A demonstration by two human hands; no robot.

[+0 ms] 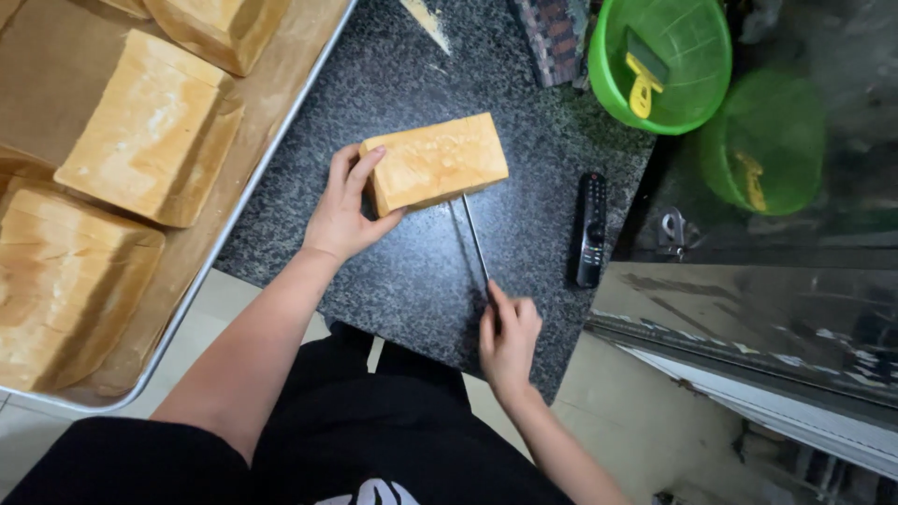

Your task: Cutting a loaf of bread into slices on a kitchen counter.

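1. A loaf of bread (436, 163) lies on its side on the dark speckled counter (412, 281), about in the middle of it.
2. The left hand (344, 208) is clamped on the loaf's left end, fingers over the top and thumb against the near face.
3. The right hand (508, 335) is closed around the handle of a long knife (475, 239) near the counter's near edge; the blade runs away from the person and its tip meets the loaf's near side.
4. The two hands are well apart.
5. To the left sits a metal tray (245, 192) lined with brown paper, holding more loaves.
6. A black remote control (591, 228) lies right of the knife.
7. Far right stands a green bowl (660, 62).
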